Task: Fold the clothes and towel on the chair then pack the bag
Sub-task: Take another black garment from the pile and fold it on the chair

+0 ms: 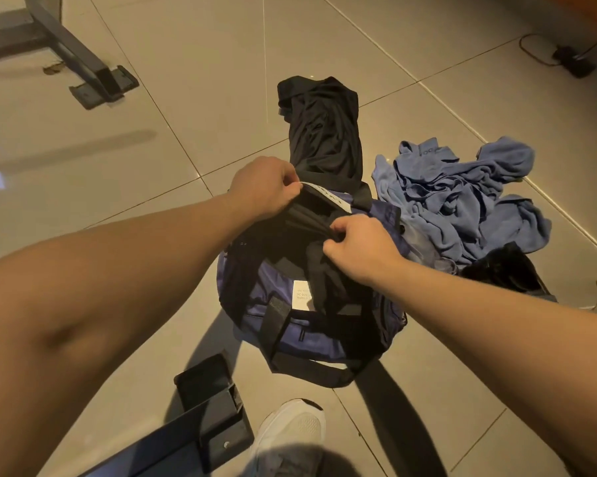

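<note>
Bag (311,325): on floor, mouth held apart. Left hand (266,189) pinches its rim; right hand (360,249) pinches black fabric at the mouth. Black garment (324,132) and blue towel (462,201): on floor beside bag, towel crumpled. Packing seemingly barely begun.

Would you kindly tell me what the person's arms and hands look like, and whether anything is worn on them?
Both arms are bare as far as the frame's edge, with no sleeves in view. The left hand and right hand wear no gloves. No watch, bracelet or ring shows on the wrists or on the fingers that can be seen.
</note>
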The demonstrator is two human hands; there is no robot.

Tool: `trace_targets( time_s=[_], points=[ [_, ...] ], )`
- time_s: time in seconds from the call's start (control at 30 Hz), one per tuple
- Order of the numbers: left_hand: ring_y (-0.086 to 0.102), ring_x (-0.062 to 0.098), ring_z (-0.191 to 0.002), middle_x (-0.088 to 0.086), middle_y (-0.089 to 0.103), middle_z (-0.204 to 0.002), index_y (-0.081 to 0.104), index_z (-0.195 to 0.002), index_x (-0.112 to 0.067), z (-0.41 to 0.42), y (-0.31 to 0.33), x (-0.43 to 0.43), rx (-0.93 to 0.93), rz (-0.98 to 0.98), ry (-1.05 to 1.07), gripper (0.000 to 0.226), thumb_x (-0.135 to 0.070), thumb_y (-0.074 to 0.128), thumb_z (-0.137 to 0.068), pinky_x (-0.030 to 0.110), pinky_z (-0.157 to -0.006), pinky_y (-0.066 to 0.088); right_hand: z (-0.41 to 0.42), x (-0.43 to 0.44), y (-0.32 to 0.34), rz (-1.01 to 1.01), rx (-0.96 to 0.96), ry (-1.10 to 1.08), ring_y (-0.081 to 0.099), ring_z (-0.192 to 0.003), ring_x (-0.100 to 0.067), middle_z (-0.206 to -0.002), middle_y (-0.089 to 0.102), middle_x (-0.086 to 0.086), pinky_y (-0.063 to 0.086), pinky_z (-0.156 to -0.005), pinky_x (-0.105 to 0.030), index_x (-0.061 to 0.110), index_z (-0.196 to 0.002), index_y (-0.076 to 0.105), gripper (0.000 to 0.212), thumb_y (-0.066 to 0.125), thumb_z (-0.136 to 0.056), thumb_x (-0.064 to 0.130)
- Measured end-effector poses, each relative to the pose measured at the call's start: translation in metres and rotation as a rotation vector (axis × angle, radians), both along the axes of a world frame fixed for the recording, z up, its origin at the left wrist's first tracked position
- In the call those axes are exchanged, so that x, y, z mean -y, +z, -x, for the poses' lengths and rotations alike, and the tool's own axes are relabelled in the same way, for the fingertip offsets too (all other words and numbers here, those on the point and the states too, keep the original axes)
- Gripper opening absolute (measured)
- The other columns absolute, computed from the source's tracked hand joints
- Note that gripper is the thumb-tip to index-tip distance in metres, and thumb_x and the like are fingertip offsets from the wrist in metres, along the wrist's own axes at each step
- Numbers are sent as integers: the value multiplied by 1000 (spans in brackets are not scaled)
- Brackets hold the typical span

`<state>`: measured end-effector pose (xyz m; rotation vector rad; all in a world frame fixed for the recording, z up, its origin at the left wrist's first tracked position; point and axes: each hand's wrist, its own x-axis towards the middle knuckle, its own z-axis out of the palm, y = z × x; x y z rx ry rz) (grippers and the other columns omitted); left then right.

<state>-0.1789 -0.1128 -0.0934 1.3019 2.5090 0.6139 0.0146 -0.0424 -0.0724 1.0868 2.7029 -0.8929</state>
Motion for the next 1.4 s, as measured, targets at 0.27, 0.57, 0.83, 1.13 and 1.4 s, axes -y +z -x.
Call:
trace_targets(
  time_s=[0.27, 0.57, 0.83, 1.13, 1.4],
  points=[
    [59, 16, -91, -5, 63, -105, 64, -104, -23, -13, -9, 20, 109, -185, 239, 12, -30, 55, -102, 31, -76, 44, 42, 0, -15, -101, -10, -69, 63, -83, -28, -90, 70, -6, 58, -76, -43, 15, -101, 71, 18, 60, -90, 25],
    [50, 19, -95, 2, 64, -104, 52, -99, -26, -79, -69, 86, -165, 331, -280, 24, -48, 45, -97, 40, -103, 39, 46, -10, -21, -24, -36, -160, 69, -87, -30, -93, 74, -9, 60, -82, -53, 11, -104, 72, 26, 64, -88, 28],
    [51, 12, -104, -9, 63, -106, 67, -114, -31, -74, -37, 93, -31, 336, -630, 28, -50, 54, -97, 43, -111, 31, 48, -13, -18, 57, -59, -206, 67, -89, -33, -92, 73, -13, 59, -80, -51, 7, -100, 75, 22, 65, -91, 25],
    [52, 15, -99, -4, 62, -105, 68, -98, -21, -66, -20, 125, -54, -153, -765, 10, -29, 64, -93, 38, -86, 45, 34, 9, -37, 57, -48, -195, 65, -80, -29, -82, 69, -4, 59, -78, -47, 15, -88, 68, 13, 63, -88, 27],
    [41, 28, -135, 5, 48, -148, 60, -96, -20, -75, -32, 129, -55, -118, -699, 14, -29, 65, -86, 46, -110, 35, 10, 19, -49, 226, -150, -38, 66, -88, -16, -89, 71, 4, 58, -82, -43, 16, -99, 69, 18, 66, -93, 33]
  ],
)
